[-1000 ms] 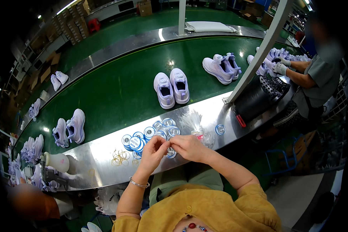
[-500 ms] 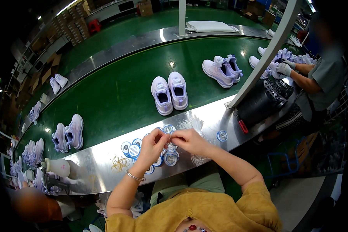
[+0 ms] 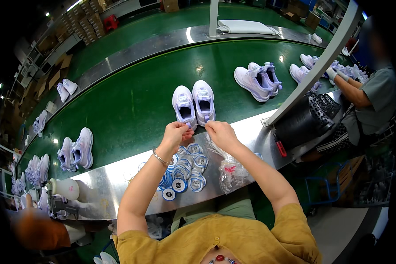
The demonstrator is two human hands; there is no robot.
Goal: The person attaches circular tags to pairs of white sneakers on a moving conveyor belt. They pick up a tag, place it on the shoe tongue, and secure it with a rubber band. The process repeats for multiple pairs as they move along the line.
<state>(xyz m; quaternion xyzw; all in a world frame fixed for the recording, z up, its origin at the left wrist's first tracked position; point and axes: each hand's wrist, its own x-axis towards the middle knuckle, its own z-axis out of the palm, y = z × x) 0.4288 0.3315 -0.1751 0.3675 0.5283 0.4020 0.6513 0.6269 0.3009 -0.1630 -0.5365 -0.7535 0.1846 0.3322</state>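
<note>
A pair of white and lilac sneakers stands side by side on the green belt in front of me, heels toward me. My left hand is pinched shut at the heel of the left shoe. Fingers closed, my right hand is at the heel of the right shoe. Between the fingertips runs a thin pale strand, hard to make out against the heels. Below my hands, round blue-and-white tags lie heaped on the metal ledge. Beside them are a bunch of clear strands and a crumpled clear plastic bag.
More sneaker pairs stand on the belt, one at left and one at right. A white post rises from the ledge near a black bin. A gloved co-worker handles shoes at right; another person is at lower left.
Both hands have moved forward from above the tags to the shoe heels and spread farther apart. More of the tag heap and the plastic bag is uncovered.
</note>
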